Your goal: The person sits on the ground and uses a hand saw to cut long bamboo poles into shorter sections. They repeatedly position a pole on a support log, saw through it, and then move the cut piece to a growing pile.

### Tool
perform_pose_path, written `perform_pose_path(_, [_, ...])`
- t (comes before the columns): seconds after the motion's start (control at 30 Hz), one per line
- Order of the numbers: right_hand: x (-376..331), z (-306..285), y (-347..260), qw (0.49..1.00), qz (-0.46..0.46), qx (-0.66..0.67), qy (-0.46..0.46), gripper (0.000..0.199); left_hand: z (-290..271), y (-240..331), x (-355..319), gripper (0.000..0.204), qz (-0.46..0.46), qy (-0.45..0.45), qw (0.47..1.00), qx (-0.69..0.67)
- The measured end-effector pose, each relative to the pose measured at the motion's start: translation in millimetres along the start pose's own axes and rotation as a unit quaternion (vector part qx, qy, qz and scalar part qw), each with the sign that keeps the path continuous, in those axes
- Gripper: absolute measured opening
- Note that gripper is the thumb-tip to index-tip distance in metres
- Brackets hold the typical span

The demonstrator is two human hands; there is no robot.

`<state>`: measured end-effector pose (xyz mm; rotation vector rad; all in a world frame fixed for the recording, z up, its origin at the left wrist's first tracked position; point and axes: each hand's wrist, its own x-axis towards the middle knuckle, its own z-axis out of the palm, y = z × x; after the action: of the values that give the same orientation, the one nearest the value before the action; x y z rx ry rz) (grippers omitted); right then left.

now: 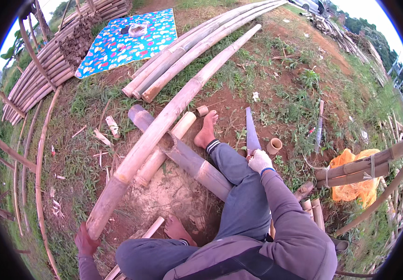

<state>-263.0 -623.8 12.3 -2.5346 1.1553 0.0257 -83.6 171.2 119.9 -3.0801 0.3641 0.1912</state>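
Left hand (85, 241) curls low; right hand (260, 162) (white-gloved) clenches farther forward.

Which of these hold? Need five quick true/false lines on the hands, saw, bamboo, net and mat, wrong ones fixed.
1. The right hand is gloved in white. True.
2. The left hand holds the saw. False: the right hand does; the left is on the near end of the long pole.
3. The long pole crosses over a thicker bamboo piece. True.
4. The orange net lies left of the long pole. False: it lies to its right.
5. The mat is mainly blue. True.
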Motion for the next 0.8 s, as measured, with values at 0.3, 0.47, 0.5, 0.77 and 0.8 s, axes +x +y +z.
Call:
perform_pose_path(0.3, [14.4, 2.6, -12.5, 1.000, -0.001, -0.016, -0.002, 0.030, 25.0, -130.9, -144.9, 0.086, -0.343, 0.087, 0.932, 0.072])
perform_pose_path(0.47, [13.5, 12.5, -18.1, 0.999, -0.027, -0.023, 0.033, 0.028, 20.9, -13.1, -12.2, 0.073, -0.017, 0.313, 0.949, 0.023])
perform_pose_path(0.5, [15.2, 15.5, -10.9, 0.998, -0.035, -0.031, 0.050, 0.027, 12.0, 23.7, 22.2, 0.076, 0.044, 0.309, 0.950, -0.012])
perform_pose_path(0.77, [-0.4, 1.4, -17.8, 0.997, -0.018, -0.061, 0.039, 0.031, -9.5, 236.9, 197.7, 0.108, 0.120, -0.099, 0.978, -0.142])
perform_pose_path(0.8, [3.5, 1.9, -18.1, 0.997, -0.020, -0.067, 0.039, 0.032, 11.5, 242.4, 210.6, 0.107, 0.142, -0.145, 0.967, -0.154])
